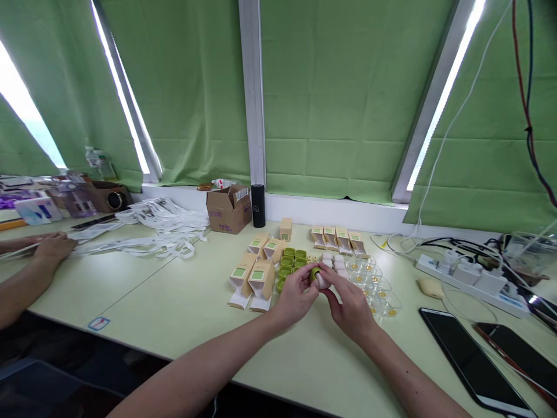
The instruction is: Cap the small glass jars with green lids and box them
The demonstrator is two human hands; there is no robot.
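Note:
In front of me, my left hand [296, 295] and my right hand [350, 303] come together, with fingers closed around a small rounded green-and-white piece [321, 281]. Its green part is on the left side and its white part on the right; fingers hide much of it. Just behind my left hand stand rows of small green square cups [286, 261]. White rounded pieces [339, 265] lie beyond my right hand. To their right are several clear plastic cups [383, 284] with yellowish spots in them. Opened kraft paper boxes [262, 274] with green labels lie left of the green cups.
More kraft boxes [342, 239] are at the back. A cardboard box [228, 210] and a black cylinder [258, 206] stand by the wall. White straps [163, 223] lie near another person's hands [54, 247]. At right are a power strip [472, 281] and phones [472, 360].

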